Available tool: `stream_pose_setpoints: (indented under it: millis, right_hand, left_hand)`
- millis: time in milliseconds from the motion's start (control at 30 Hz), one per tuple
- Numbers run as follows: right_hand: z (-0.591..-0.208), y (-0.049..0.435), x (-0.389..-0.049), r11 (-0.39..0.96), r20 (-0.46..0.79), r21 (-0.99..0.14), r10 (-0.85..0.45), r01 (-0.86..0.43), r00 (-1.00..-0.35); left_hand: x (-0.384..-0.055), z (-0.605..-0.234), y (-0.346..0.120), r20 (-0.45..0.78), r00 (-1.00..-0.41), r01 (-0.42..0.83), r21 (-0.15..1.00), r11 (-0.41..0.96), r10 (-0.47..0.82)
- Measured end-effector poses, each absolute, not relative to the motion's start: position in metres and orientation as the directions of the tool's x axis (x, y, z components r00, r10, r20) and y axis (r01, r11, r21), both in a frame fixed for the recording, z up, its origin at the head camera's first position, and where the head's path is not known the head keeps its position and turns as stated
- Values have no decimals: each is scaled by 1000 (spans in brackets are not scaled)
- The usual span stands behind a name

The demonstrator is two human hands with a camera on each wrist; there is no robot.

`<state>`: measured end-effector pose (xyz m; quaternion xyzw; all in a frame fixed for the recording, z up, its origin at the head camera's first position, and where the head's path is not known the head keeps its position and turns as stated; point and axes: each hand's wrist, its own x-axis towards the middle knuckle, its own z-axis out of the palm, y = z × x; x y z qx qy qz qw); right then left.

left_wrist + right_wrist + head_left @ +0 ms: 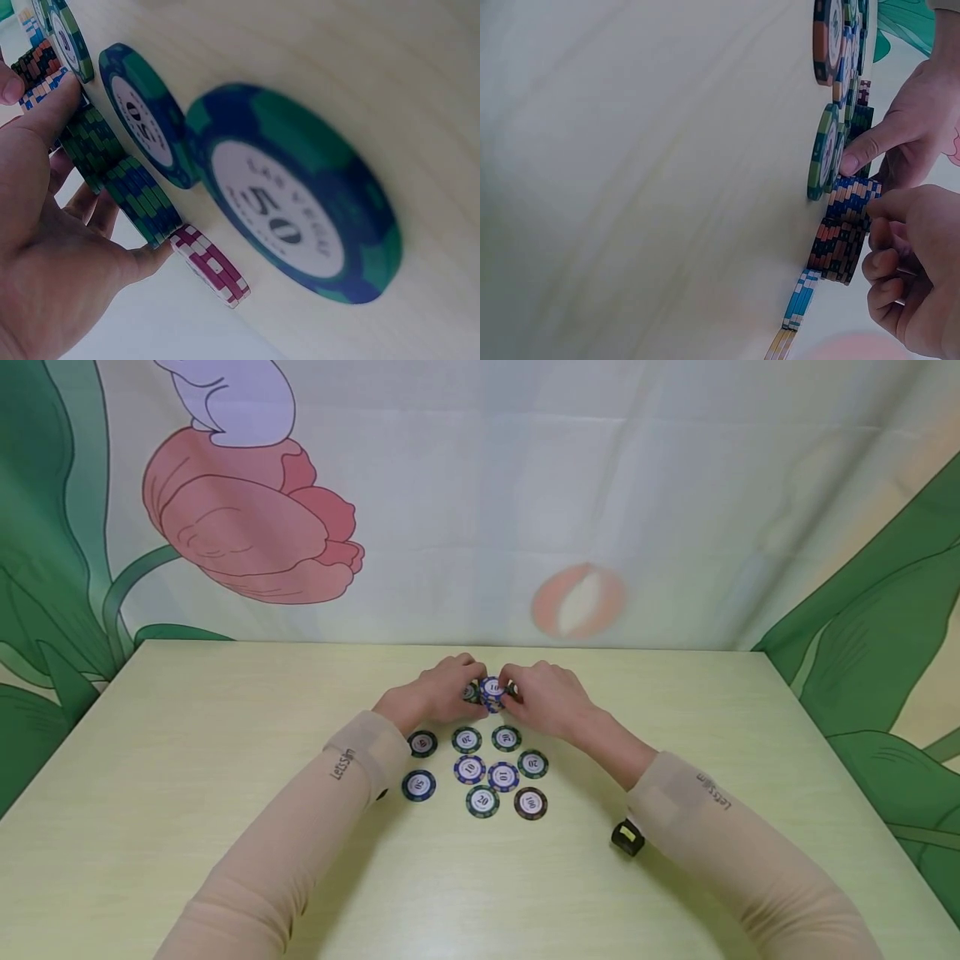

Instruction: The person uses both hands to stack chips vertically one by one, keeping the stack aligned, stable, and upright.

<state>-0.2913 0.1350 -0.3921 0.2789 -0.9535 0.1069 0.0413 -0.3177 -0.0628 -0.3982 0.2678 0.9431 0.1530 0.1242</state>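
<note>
In the head view, my left hand (448, 689) and right hand (551, 695) meet at a stack of blue "10" poker chips (492, 688). The left wrist view has my left hand's thumb on the front of that stack, its other fingers behind the row. Green poker chips (91, 146) stand stacked beside this thumb. My right hand (926, 277) pinches the stack of blue and peach poker chips (853, 196) near its top, its other fingers curled. Seen from the right wrist, a black and red chip stack (836, 251) adjoins it.
Several loose chips lie flat before the hands, including a "100" chip (531, 803) and a "50" chip (418, 785). Maroon chips (211, 266) and light-blue chips (802, 298) stand farther along the row. A small black object (627, 837) lies by the right sleeve. Behind the table (225, 735) hangs a printed curtain.
</note>
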Motion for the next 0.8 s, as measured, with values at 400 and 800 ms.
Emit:
stream_pose_setpoints:
  millis: [400,800]
  right_hand:
    - [-393,140,-290,818,141,-210,-516,-535,-845]
    - [-383,149,-268,755,-4,-204,-637,-623,-770]
  left_hand:
    - [-318,-399,-62,-151,-829,464,353,813,539]
    - [-319,-399,-62,-167,-827,460,348,817,537]
